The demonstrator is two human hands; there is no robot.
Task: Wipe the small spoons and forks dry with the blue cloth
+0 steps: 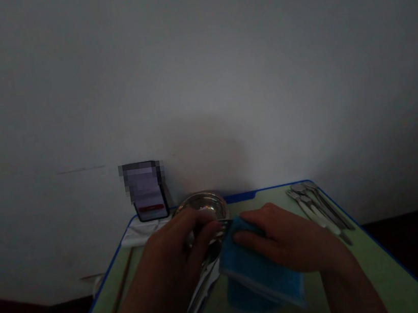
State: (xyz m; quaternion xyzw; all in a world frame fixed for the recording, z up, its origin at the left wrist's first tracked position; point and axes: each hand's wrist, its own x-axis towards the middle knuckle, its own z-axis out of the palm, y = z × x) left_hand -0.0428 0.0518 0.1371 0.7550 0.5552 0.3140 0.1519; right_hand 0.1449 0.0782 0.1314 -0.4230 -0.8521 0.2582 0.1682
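My left hand (pixel 178 245) is closed, with thumb and fingers pinching a thin piece of metal cutlery (pixel 224 222). Its kind is hard to make out in the dim light. My right hand (pixel 277 237) grips a folded blue cloth (pixel 260 270), which covers the other end of that piece. The cloth's lower fold hangs over the table. Beneath and between my hands lie several pieces of metal cutlery (pixel 205 290), partly hidden by my left hand and forearm. Just behind my left hand stands a shiny metal bowl (pixel 215 203).
At the table's right side lies a group of forks and spoons (pixel 316 210), some with white handles. A phone (pixel 149 195) leans upright at the back left, by a folded white cloth (pixel 136 233). The green table (pixel 308 297) has a blue edge and meets a wall (pixel 199 86).
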